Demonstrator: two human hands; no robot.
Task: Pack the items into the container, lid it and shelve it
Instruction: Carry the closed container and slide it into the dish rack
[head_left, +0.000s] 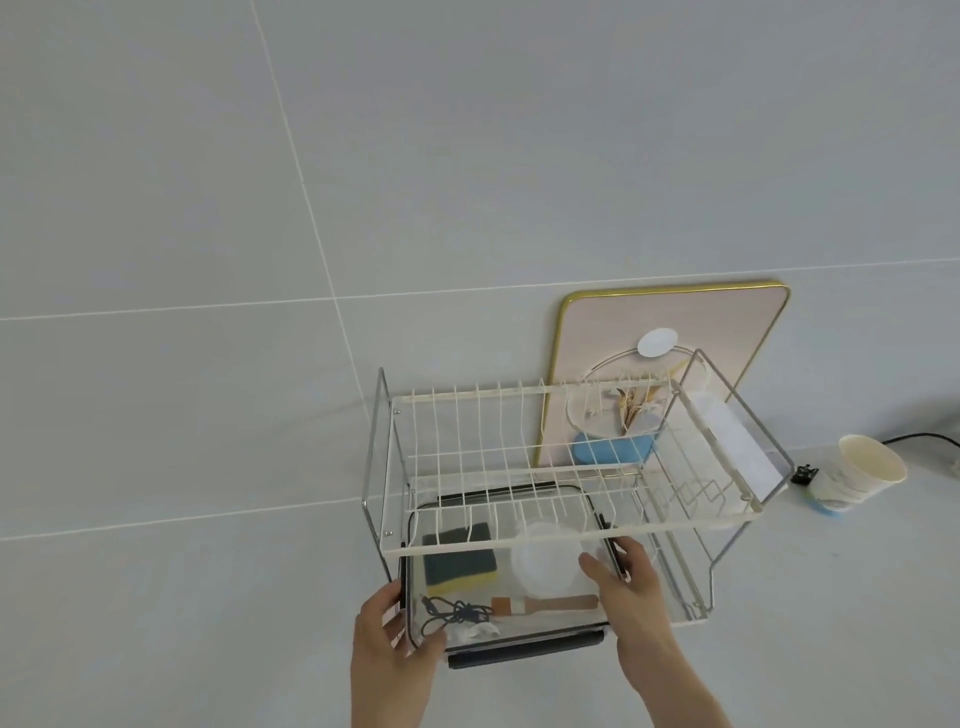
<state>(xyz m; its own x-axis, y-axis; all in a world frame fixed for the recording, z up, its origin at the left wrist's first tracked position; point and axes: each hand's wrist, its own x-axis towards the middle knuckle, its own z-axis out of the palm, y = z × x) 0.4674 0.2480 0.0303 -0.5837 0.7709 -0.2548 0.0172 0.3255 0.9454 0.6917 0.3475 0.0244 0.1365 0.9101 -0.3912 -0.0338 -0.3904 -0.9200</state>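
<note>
A clear lidded container (506, 582) sits on the lower level of a two-tier wire dish rack (561, 467), its long axis running left to right along the rack's front edge. The left hand (395, 639) grips its near-left corner with fingers curled around the rim; the right hand (621, 577) clasps its right side. Inside lie a green-and-yellow sponge (460, 558), a white round lid (545, 561), a wooden-handled brush (545, 604) pointing left, and a dark cable (454, 613). A paper cup (862, 475) lies tipped near the tabletop's right edge.
</note>
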